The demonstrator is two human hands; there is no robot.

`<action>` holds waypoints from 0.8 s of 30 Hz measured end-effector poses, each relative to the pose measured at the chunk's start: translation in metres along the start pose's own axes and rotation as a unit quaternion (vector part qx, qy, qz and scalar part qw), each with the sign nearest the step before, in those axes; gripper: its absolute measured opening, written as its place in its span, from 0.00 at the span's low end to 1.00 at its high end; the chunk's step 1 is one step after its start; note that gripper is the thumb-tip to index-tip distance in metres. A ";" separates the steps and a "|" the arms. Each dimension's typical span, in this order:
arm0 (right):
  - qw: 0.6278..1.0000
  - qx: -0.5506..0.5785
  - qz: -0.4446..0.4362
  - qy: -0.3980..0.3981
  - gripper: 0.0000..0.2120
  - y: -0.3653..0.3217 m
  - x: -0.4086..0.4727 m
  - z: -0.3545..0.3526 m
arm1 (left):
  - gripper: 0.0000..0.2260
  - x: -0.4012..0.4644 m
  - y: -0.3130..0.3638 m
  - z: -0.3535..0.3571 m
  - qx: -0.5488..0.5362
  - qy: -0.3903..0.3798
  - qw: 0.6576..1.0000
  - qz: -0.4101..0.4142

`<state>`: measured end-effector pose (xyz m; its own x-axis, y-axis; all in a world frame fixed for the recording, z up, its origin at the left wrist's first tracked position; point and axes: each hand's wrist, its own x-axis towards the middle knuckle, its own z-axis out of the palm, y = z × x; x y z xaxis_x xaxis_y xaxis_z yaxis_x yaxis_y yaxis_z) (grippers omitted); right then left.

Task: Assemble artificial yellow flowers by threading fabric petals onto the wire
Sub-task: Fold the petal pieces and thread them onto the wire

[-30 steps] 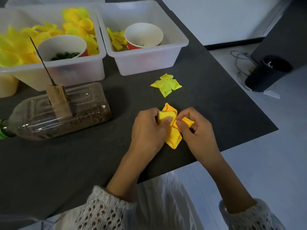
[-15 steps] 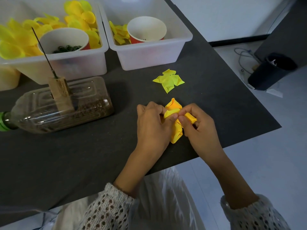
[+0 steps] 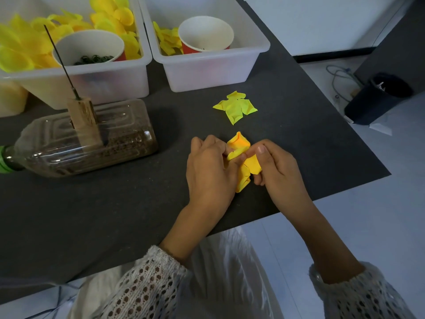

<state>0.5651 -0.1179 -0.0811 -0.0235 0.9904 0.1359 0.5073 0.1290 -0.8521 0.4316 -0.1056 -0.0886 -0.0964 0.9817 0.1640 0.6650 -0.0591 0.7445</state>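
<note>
Dark grey tabletop (image 3: 115, 215) carries the work. Left hand (image 3: 210, 176) and right hand (image 3: 278, 171), fingers curled, both pinch the crumpled orange-yellow fabric petal piece (image 3: 243, 166) just above the tabletop. Flat yellow fabric petal cluster (image 3: 235, 107) lies beyond it, apart.

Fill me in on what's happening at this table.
A person is working a bundle of orange-yellow fabric petals, pinched between the left hand and right hand over the dark table. Another yellow petal piece lies just beyond. The upright wire on its wooden block stands bare, nothing threaded yet.
</note>
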 end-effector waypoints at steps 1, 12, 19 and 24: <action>1.000 -0.006 0.005 -0.006 0.19 0.000 0.001 -0.001 | 0.10 0.000 0.000 0.000 0.022 0.004 1.000 0.012; 0.997 -0.064 0.046 -0.003 0.24 -0.008 0.010 0.003 | 0.08 0.001 0.000 -0.005 0.140 0.024 0.985 0.099; 0.995 -0.088 0.041 0.027 0.22 -0.013 0.008 0.010 | 0.07 0.002 0.001 -0.006 0.145 0.021 0.984 0.101; 0.995 -0.087 0.058 0.006 0.14 -0.011 0.011 0.009 | 0.08 0.005 0.001 -0.008 0.129 0.017 0.986 0.102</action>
<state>0.5512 -0.1075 -0.0747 0.0538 0.9974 0.0476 0.6467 0.0015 -0.7628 0.4257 -0.1023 -0.0812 0.0373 0.9473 0.3180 0.8387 -0.2027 0.5055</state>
